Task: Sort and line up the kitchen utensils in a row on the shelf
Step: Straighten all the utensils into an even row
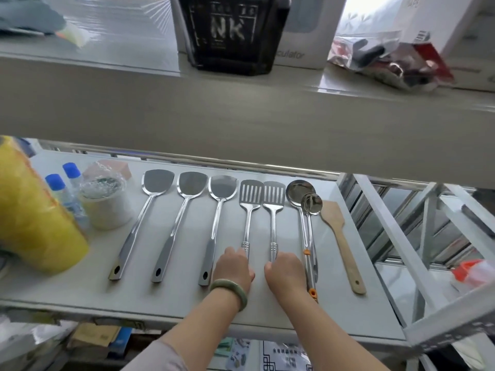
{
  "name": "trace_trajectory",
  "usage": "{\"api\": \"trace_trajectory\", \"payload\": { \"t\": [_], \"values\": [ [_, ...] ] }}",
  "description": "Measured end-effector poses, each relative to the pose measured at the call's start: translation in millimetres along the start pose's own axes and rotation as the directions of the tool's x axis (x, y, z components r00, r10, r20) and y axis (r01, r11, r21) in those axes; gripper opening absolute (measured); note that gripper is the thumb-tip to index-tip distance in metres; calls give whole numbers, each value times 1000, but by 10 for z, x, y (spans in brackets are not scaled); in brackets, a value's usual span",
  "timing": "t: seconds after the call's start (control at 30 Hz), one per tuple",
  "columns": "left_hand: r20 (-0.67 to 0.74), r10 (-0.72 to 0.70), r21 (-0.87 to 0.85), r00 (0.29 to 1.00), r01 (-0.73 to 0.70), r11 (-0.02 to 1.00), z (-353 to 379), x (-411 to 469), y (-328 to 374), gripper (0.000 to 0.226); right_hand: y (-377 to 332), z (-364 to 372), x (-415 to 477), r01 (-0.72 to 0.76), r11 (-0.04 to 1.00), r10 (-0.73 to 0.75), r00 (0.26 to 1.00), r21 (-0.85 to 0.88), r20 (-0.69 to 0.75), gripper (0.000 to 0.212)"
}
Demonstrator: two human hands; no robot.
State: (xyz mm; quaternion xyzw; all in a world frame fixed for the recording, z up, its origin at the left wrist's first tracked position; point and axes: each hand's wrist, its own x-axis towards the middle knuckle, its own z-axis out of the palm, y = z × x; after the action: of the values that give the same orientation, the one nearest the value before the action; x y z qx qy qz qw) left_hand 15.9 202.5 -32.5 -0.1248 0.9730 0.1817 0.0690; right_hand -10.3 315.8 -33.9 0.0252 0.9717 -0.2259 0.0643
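On the white shelf [80,293] lies a row of utensils, heads pointing away from me. From the left come three steel turners [146,218] [178,220] [215,223], then two slotted spatulas [248,207] [273,207], two ladles [302,210] [312,207] lying close together with orange handle tips, and a wooden spatula [340,236]. My left hand [234,269], with a green bangle on the wrist, is closed on the handle end of the left slotted spatula. My right hand [285,271] is closed on the handle end of the right one.
A yellow roll [32,223], two blue-capped bottles [63,188] and a wrapped white cup [107,207] stand at the shelf's left. A white metal frame [407,253] borders the right. A ledge above holds a black bag [230,33] and packets.
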Motion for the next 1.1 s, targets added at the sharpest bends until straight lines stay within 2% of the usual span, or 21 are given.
{"api": "trace_trajectory", "payload": {
  "t": [0.43, 0.57, 0.7, 0.8, 0.9, 1.0, 1.1],
  "values": [
    [9, 33, -25, 999, -32, 999, -26, 95, -11, 31, 57, 5, -41, -6, 1000, 5, 1000, -11, -24, 29],
    [-86, 59, -27, 995, -62, 998, -17, 52, 31, 44, 151, -123, -56, 53, 994, -37, 986, 91, -164, 34],
    [-175, 201, -101, 964, -220, 970, -19, -41, 282, 46, 501, -347, 75, -4, 991, 41, 960, 135, -276, 24],
    [-125, 290, -144, 949, -307, 941, 66, -159, 575, 45, 725, -461, 183, -88, 985, 118, 971, 148, -209, 32],
    [-26, 313, -150, 949, -313, 938, 209, -242, 811, 47, 791, -477, 276, -82, 988, 96, 990, 128, -107, 40],
    [36, 237, -137, 971, -231, 963, 290, -247, 949, 44, 784, -459, 328, -57, 991, 63, 997, 119, -48, 36],
    [64, 151, -142, 986, -141, 980, 323, -214, 1026, 39, 816, -473, 351, -17, 999, 18, 999, 37, -30, 23]
  ]
}}
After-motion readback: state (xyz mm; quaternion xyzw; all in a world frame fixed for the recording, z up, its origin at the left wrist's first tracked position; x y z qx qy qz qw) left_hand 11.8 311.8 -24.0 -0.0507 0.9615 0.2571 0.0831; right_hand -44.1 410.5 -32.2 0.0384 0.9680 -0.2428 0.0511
